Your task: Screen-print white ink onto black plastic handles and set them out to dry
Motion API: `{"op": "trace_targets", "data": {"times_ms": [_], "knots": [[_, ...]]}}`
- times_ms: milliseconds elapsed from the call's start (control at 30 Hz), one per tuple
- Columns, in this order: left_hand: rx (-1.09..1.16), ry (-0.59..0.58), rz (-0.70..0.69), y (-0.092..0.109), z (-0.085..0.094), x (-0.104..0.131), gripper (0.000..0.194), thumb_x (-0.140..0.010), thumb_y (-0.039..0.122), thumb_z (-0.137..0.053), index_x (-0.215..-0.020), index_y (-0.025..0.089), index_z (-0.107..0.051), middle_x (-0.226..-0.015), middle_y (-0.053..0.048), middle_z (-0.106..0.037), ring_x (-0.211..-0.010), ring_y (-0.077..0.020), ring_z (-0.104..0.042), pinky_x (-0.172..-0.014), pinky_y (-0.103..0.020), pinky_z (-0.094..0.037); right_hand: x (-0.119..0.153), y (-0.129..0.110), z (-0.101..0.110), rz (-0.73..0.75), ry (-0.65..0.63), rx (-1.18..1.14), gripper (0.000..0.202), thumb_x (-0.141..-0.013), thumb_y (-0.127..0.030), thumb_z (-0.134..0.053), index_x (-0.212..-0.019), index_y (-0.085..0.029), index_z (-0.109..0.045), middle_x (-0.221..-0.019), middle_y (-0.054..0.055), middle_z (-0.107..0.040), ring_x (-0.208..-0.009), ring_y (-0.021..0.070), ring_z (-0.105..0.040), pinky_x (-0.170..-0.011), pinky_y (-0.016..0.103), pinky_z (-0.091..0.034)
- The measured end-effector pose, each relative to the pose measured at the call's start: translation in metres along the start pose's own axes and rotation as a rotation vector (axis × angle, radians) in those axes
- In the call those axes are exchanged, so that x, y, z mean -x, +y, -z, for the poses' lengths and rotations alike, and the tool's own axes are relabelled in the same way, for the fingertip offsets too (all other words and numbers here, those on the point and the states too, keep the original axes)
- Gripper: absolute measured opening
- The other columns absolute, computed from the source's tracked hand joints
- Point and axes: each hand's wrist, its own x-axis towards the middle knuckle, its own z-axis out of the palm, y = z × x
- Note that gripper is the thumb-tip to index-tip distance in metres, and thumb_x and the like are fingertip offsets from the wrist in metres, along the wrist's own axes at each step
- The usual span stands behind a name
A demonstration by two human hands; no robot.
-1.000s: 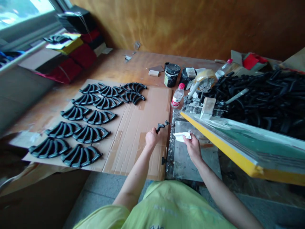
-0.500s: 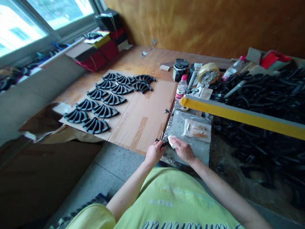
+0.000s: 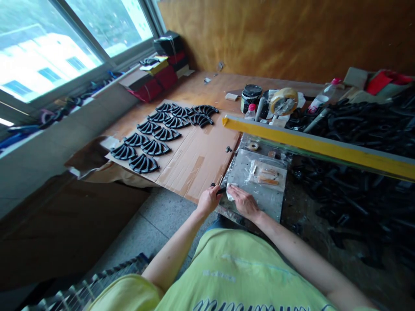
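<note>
My left hand (image 3: 209,200) is closed around a black tube-like part (image 3: 221,190), whose kind I cannot make out. One end of the part sticks out past the thumb; the other points at my right hand (image 3: 245,203). That hand is closed on a white cloth (image 3: 230,192) pressed over or against the part's right end. Both hands are above the near edge of a grey work plate (image 3: 238,170). On the plate, close to my right hand, lies a clear plastic bag (image 3: 267,174) with orange-brown pieces in it.
Fan-like black parts (image 3: 155,147) lie in rows on flattened cardboard (image 3: 188,160) at left. A yellow and grey bar (image 3: 311,146) reaches in from the right above a heap of black parts (image 3: 353,203). A bottle (image 3: 250,113), a black-lidded jar (image 3: 250,97) and a tape roll (image 3: 283,103) stand behind.
The camera view has tilted and shifted, so the window shows more and the bar covers more of the bottle. Both hands keep their hold on the black part and the cloth.
</note>
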Motion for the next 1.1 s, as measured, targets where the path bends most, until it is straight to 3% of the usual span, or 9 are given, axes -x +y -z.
{"op": "trace_targets", "data": {"times_ms": [100,267,500,633,700,800,900,1000,1100], "knots": [[-0.009,0.0,0.004,0.0,0.0,0.0,0.016,-0.087,0.024,-0.054,-0.102,0.022,-0.061,-0.099,-0.005,-0.07,-0.091,-0.0175,-0.066,-0.076,-0.024,-0.045,-0.006,-0.001,0.001,-0.008,-0.008,-0.009,0.051,-0.085,-0.003,-0.038,-0.132,-0.012,-0.057,-0.132,0.014,-0.059,-0.125,0.0222,-0.054,-0.106,0.039,-0.046],[0.006,-0.001,0.008,-0.002,-0.002,-0.001,0.018,-0.086,0.024,-0.055,-0.103,0.023,-0.061,-0.099,-0.004,-0.07,-0.088,-0.0167,-0.066,-0.074,-0.024,-0.044,0.007,-0.001,0.006,0.016,-0.026,0.001,0.048,-0.086,-0.004,-0.039,-0.129,-0.011,-0.06,-0.13,0.014,-0.06,-0.124,0.0215,-0.055,-0.106,0.037,-0.046],[-0.002,-0.029,0.018,-0.001,0.001,-0.002,0.019,-0.086,0.023,-0.054,-0.103,0.024,-0.061,-0.098,-0.004,-0.07,-0.088,-0.0168,-0.065,-0.075,-0.024,-0.044,-0.006,-0.004,0.009,0.007,-0.035,-0.006,0.047,-0.084,-0.004,-0.039,-0.125,-0.01,-0.062,-0.129,0.015,-0.061,-0.123,0.0216,-0.056,-0.105,0.037,-0.046],[-0.021,-0.036,0.055,0.003,0.005,-0.002,0.018,-0.086,0.025,-0.055,-0.102,0.024,-0.062,-0.094,-0.003,-0.069,-0.087,-0.0172,-0.065,-0.075,-0.024,-0.044,0.018,-0.01,0.029,0.005,-0.088,-0.079,0.041,-0.081,-0.005,-0.043,-0.111,-0.014,-0.069,-0.117,0.013,-0.068,-0.114,0.0214,-0.062,-0.101,0.036,-0.048],[-0.013,-0.036,0.057,0.004,0.007,-0.001,0.017,-0.085,0.024,-0.055,-0.101,0.024,-0.062,-0.093,-0.003,-0.069,-0.085,-0.0167,-0.065,-0.073,-0.024,-0.044,0.033,-0.008,0.047,-0.112,-0.078,-0.176,0.039,-0.08,-0.006,-0.043,-0.106,-0.019,-0.07,-0.112,0.008,-0.071,-0.107,0.0205,-0.065,-0.096,0.033,-0.051],[0.022,-0.035,0.053,0.003,0.006,-0.001,0.017,-0.085,0.022,-0.056,-0.1,0.025,-0.061,-0.09,-0.002,-0.069,-0.082,-0.0154,-0.065,-0.071,-0.022,-0.044,0.051,0.011,0.076,-0.5,0.07,-0.439,0.034,-0.083,-0.018,-0.045,-0.108,-0.022,-0.068,-0.098,0.005,-0.074,-0.088,0.0204,-0.07,-0.076,0.03,-0.058],[0.043,-0.036,0.06,-0.005,0.0,-0.001,0.012,-0.085,0.022,-0.053,-0.095,0.024,-0.059,-0.084,0.0,-0.069,-0.075,-0.0146,-0.065,-0.067,-0.021,-0.043,0.067,0.051,0.102,-0.893,0.365,-0.786,0.033,-0.079,-0.036,-0.054,-0.104,-0.017,-0.066,-0.083,0.005,-0.072,-0.068,0.0214,-0.068,-0.051,0.029,-0.056],[0.081,-0.023,0.06,-0.017,-0.009,-0.005,0.012,-0.085,0.029,-0.05,-0.093,0.025,-0.057,-0.084,0.001,-0.07,-0.075,-0.0156,-0.066,-0.066,-0.022,-0.045,0.084,0.102,0.126,-1.027,0.716,-0.979,0.038,-0.069,-0.041,-0.064,-0.098,-0.017,-0.064,-0.086,0.007,-0.071,-0.072,0.0221,-0.068,-0.05,0.03,-0.057],[0.117,-0.002,0.085,-0.026,-0.014,-0.01,0.018,-0.082,0.035,-0.049,-0.097,0.028,-0.058,-0.091,0.001,-0.072,-0.081,-0.017,-0.069,-0.07,-0.022,-0.048,0.089,0.154,0.149,-1.011,0.92,-0.987,0.036,-0.066,-0.04,-0.067,-0.093,-0.018,-0.062,-0.086,0.007,-0.071,-0.074,0.0218,-0.068,-0.057,0.033,-0.058]]}}
